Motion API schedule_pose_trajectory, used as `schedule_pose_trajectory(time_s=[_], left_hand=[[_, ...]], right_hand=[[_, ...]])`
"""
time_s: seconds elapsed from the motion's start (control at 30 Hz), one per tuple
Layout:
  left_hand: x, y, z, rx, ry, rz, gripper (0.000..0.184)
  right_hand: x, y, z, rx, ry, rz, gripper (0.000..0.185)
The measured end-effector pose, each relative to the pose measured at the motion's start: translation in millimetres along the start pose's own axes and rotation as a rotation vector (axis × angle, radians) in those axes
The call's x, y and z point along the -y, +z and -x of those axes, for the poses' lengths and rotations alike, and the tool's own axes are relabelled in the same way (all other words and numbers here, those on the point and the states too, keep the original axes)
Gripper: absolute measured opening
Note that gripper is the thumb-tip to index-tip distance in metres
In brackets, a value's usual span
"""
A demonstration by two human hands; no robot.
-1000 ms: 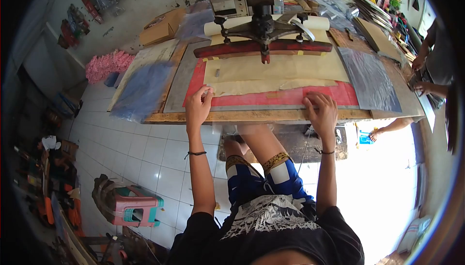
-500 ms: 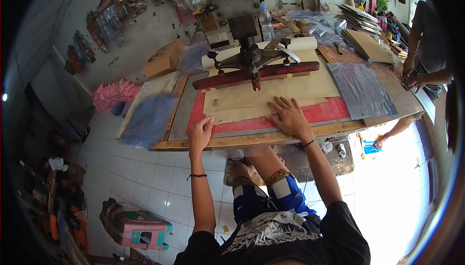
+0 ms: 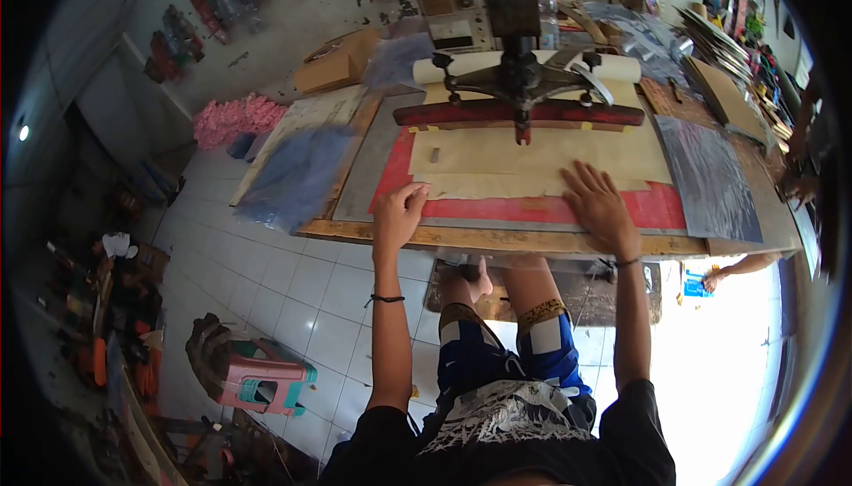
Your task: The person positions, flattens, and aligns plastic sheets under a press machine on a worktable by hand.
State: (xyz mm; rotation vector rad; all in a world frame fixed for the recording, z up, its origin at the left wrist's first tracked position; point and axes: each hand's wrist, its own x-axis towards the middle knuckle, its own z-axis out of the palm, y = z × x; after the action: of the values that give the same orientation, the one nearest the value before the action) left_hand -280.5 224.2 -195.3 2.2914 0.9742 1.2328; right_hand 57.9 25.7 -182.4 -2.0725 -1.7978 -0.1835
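Note:
A tan sheet (image 3: 524,153) lies over a red sheet (image 3: 515,211) on the bench, below the dark red bar (image 3: 568,117) of a press. My left hand (image 3: 398,216) is closed, thumb and forefinger pinched at the tan sheet's near left corner. Flat on the right part of the sheets rests my right hand (image 3: 602,206), fingers spread. A small grey piece (image 3: 435,156) sits on the tan sheet near its left side. The sheet's edge between my left fingertips is partly hidden.
Blue plastic sheets (image 3: 297,175) lie left, a grey plastic sheet (image 3: 710,175) right. The press head (image 3: 519,82) hangs over the work. A cardboard box (image 3: 337,60) stands behind; a pink stool (image 3: 262,384) is on the floor. Another person's hand (image 3: 712,280) shows at lower right.
The whole view has shifted, so the bench sits farther right. My right hand has slid right along the sheets, away from my left. My left hand stays at the tan sheet's left corner.

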Motion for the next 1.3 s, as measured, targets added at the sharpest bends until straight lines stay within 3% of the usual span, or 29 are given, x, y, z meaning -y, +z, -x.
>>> schedule_pose_trajectory(time_s=[0.13, 0.2, 0.23, 0.27, 0.3, 0.43, 0.53, 0.67, 0.77, 0.87, 1.17, 1.3], left_hand=[[-16.7, -10.0, -3.0, 0.082, -0.057, -0.049, 0.021], [-13.4, -6.9, -8.5, 0.046, 0.120, -0.063, 0.018], [-16.0, -4.6, -10.4, 0.031, 0.205, -0.070, 0.016], [-20.0, -2.1, -12.2, 0.133, 0.088, 0.011, 0.015], [-28.4, 1.9, -17.3, 0.172, 0.141, 0.027, 0.016], [-61.1, 36.2, -42.9, 0.281, 0.353, 0.036, 0.021], [-62.9, 49.4, -50.1, 0.401, 0.378, -0.048, 0.027], [-82.8, 42.3, -69.8, 0.706, 0.221, -0.144, 0.032], [-85.6, 55.4, -75.0, 0.652, 0.273, -0.222, 0.039], [-70.8, 79.3, -66.2, 0.410, 0.433, -0.148, 0.046], [-72.3, 72.4, -59.1, 0.427, 0.380, -0.060, 0.043], [-75.5, 64.5, -57.9, 0.379, 0.401, -0.031, 0.038]], right_hand=[[-6.7, -25.4, 35.3, 0.067, -0.027, -0.008, 0.051], [4.4, -48.4, 45.8, 0.060, -0.049, -0.063, 0.049], [-4.7, -52.6, 38.9, 0.175, -0.008, -0.113, 0.047], [-18.3, -58.6, 22.6, 0.289, 0.035, -0.170, 0.045], [-29.0, -62.8, 6.9, 0.398, 0.074, -0.229, 0.043], [-49.6, -36.4, -36.0, -0.063, -0.051, -0.155, 0.037], [-48.9, -26.4, -38.9, -0.099, -0.071, 0.016, 0.043], [-41.3, -38.4, -24.2, 0.037, -0.065, -0.139, 0.053], [-38.5, -47.8, -24.5, 0.098, -0.063, -0.206, 0.052], [-42.3, -37.1, -27.4, 0.003, -0.160, -0.273, 0.053], [-35.1, -45.5, -27.8, -0.134, -0.109, -0.402, 0.056], [-31.9, -56.0, -28.3, -0.111, 0.018, -0.509, 0.046]])
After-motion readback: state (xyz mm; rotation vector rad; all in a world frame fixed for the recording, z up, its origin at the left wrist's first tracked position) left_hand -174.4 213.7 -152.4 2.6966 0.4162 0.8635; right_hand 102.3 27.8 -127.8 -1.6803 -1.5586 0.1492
